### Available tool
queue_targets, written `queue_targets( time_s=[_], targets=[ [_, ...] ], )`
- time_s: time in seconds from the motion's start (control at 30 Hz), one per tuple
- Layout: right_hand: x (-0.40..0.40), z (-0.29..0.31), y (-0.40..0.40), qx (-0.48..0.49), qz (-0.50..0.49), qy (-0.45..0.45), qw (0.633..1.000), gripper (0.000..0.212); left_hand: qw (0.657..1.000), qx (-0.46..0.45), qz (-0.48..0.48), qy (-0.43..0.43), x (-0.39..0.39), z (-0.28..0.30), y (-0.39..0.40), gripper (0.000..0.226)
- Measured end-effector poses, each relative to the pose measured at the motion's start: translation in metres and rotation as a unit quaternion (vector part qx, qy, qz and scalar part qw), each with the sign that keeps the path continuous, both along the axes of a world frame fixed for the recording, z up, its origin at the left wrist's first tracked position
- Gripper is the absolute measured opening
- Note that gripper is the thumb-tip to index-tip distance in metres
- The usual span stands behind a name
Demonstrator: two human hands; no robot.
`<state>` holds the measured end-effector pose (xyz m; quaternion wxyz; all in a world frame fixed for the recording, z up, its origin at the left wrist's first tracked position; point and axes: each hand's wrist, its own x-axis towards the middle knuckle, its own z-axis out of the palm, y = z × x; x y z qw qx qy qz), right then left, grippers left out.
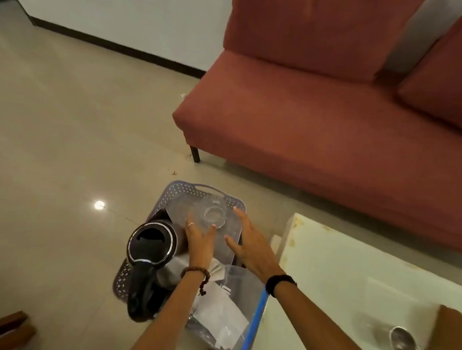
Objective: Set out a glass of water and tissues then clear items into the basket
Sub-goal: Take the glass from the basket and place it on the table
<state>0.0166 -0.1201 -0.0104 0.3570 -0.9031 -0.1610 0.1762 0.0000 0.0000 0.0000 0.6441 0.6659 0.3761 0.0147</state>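
While hands flank it — glass [215, 215] upright.

One lilac basket [177, 191] stood on the floor beside the red sofa [318, 120]. In the basket were one clear glass [215, 213] and one black kettle [151, 248]. Two hands reached over it.

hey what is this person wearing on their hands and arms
Both forearms are bare, with no sleeves in view. The left hand has a thin ring on one finger and a brown beaded bracelet at the wrist. The right hand has a plain black band around its wrist.
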Motion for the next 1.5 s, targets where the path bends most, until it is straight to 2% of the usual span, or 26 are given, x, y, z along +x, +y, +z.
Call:
queue_targets(
  time_s=[0.13, 0.23, 0.5, 0.6, 0.73, 1.0, 1.1, 1.2, 1.33, 1.5],
  targets=[
    [0.029, -0.041, 0.029, 0.105, -0.100, 0.069, 0.987, 0.068, 0.999, 0.005, -0.001, 0.050, 0.033, -0.049, 0.010, 0.072],
    [0.042, -0.065, 0.043, 0.168, -0.147, 0.099, 0.970, 0.064, 0.999, -0.019, 0.022, 0.027, 0.045, -0.071, 0.012, 0.066],
    [0.052, -0.096, 0.067, 0.251, -0.184, 0.117, 0.943, 0.060, 0.998, -0.030, 0.055, 0.033, 0.055, -0.105, 0.016, 0.052],
    [0.047, -0.086, 0.062, 0.261, -0.197, 0.099, 0.940, 0.063, 1.000, -0.012, 0.017, 0.021, 0.045, -0.096, 0.014, 0.051],
    [0.027, -0.058, 0.041, 0.299, -0.218, 0.061, 0.927, 0.062, 0.995, 0.001, -0.077, -0.057, 0.021, -0.062, 0.003, 0.054],
    [-0.051, 0.011, -0.082, 0.289, -0.301, -0.030, 0.908, 0.048, 0.958, -0.088, -0.251, -0.101, -0.038, 0.011, -0.091, 0.057],
    [-0.096, 0.019, -0.144, 0.294, -0.340, 0.002, 0.893, 0.053, 0.941, -0.109, -0.313, -0.069, -0.068, 0.018, -0.145, 0.060],
    [-0.140, 0.012, -0.204, 0.316, -0.369, 0.060, 0.872, 0.059, 0.926, -0.175, -0.333, -0.013, -0.104, 0.010, -0.198, 0.065],
    [-0.182, -0.016, -0.264, 0.322, -0.362, 0.144, 0.863, 0.054, 0.922, -0.249, -0.279, 0.097, -0.143, -0.021, -0.245, 0.063],
    [-0.209, -0.061, -0.306, 0.322, -0.357, 0.224, 0.848, 0.054, 0.918, -0.262, -0.223, 0.195, -0.166, -0.063, -0.284, 0.064]
  ],
)
